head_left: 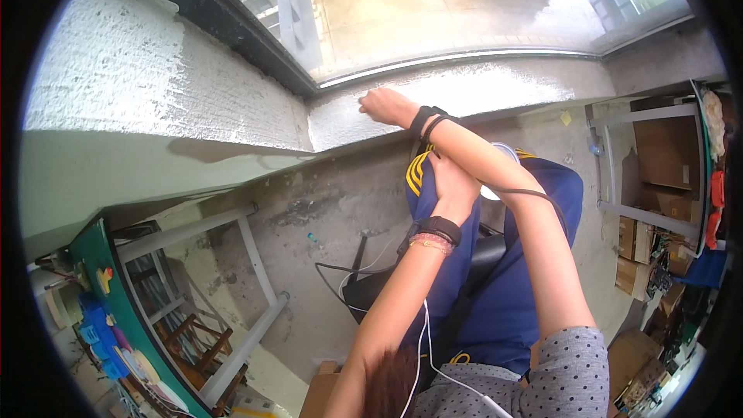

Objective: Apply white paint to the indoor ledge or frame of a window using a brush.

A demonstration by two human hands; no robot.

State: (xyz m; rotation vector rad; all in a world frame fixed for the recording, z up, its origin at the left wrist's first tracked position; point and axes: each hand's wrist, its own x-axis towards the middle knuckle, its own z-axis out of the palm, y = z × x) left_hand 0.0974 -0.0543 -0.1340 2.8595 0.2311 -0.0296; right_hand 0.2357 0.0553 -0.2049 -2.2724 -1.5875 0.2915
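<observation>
My right arm crosses over my left, and my right hand [387, 106] is at the white window sill [464, 91], just below the glass. Its fingers are curled; what they hold, if anything, is hidden. My left hand [454, 183] lies beneath the right forearm near my knee, with most of its fingers covered. Beside it, between my knees, a round white container [491, 193] shows partly on both sides of the forearm. The sill looks bright and glossy white in its middle and greyer toward the right. Dark bands circle both wrists.
A dark window frame [255, 42] borders the glass above. At left stands a green-topped table [128, 294] with grey metal legs and blue items on it. Another metal-legged table [650, 114] is at right, with cardboard boxes [665, 155] beneath. A black cable [329, 267] hangs near the black seat.
</observation>
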